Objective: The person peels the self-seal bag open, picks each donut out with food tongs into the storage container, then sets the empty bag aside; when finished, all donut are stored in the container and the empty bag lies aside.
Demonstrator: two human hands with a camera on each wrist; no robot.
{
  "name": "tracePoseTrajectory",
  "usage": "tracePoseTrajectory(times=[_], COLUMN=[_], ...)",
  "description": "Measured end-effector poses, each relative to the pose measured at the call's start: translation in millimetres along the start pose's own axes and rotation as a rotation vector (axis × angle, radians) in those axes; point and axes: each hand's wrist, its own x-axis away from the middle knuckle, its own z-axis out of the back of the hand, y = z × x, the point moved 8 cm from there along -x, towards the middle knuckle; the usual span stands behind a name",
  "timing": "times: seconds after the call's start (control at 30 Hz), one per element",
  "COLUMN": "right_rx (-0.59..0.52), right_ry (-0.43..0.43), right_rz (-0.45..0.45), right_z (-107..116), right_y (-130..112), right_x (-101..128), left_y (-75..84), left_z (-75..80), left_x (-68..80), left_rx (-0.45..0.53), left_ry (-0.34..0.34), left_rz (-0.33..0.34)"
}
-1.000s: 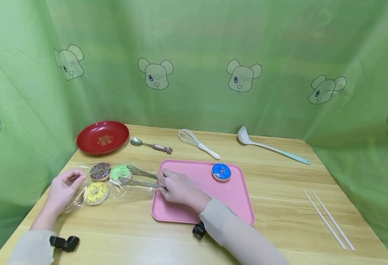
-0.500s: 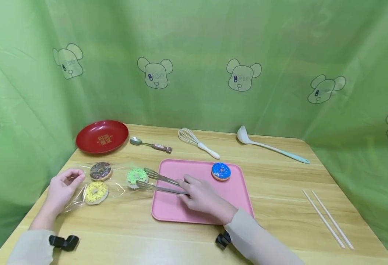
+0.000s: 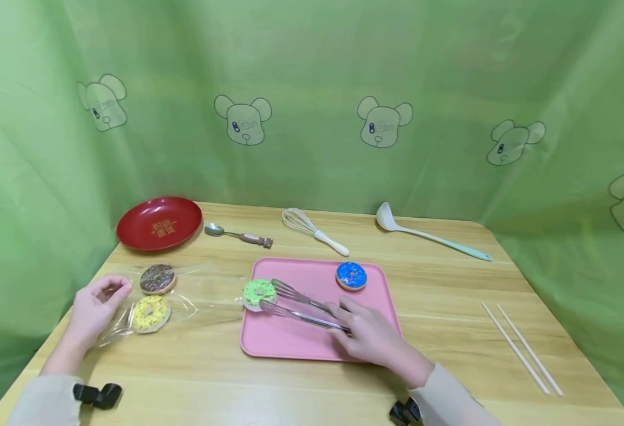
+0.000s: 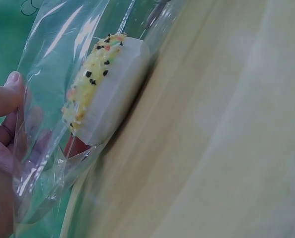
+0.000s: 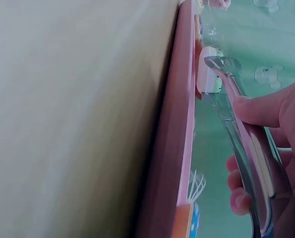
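In the head view my right hand [image 3: 367, 331] grips metal tongs [image 3: 306, 316] over the pink tray [image 3: 285, 344]. The tongs' tips are at a green-sprinkled donut [image 3: 259, 294] by the tray's left edge; the right wrist view shows them around its sides. My left hand [image 3: 95, 307] pinches the edge of a clear plastic bag [image 3: 195, 305] at the left. Inside that bag lie a yellow donut [image 3: 151, 314] and a chocolate donut [image 3: 157, 278]. The yellow one's pale side shows in the left wrist view. A blue donut [image 3: 351, 276] sits at the tray's upper right.
Along the back of the table lie a red plate [image 3: 186, 222], a spoon [image 3: 240, 235], a whisk [image 3: 316, 231] and a ladle [image 3: 429, 235]. Two white chopsticks [image 3: 522, 349] lie at the right. A green curtain [image 3: 312, 47] hangs behind.
My right hand has drawn the tongs and the green donut rightward, from beside the other donuts over to the tray's left edge. My left hand has stayed at the bag.
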Motion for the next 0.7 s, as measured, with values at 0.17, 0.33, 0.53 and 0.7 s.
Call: tracePoseTrajectory(times=[0.17, 0.33, 0.53, 0.7], right_rx=[0.002, 0.01, -0.003, 0.0], right_ry=[0.046, 0.057, 0.125, 0.141], right_rz=[-0.027, -0.106, -0.191, -0.233], right_z=[7.8, 17.6, 36.1, 48.8], right_y=[10.6, 22.7, 38.6, 46.6], right_x=[20.9, 47.4, 84.5, 109.6], left_y=[0.5, 0.6, 3.1, 1.7], left_z=[1.1, 0.2, -0.2, 1.4], left_x=[-0.5, -0.4, 0.6, 1.4], left_rx=[0.014, -0.005, 0.0, -0.009], left_ry=[0.004, -0.002, -0.001, -0.004], left_rz=[-0.015, -0.013, -0.017, -0.009])
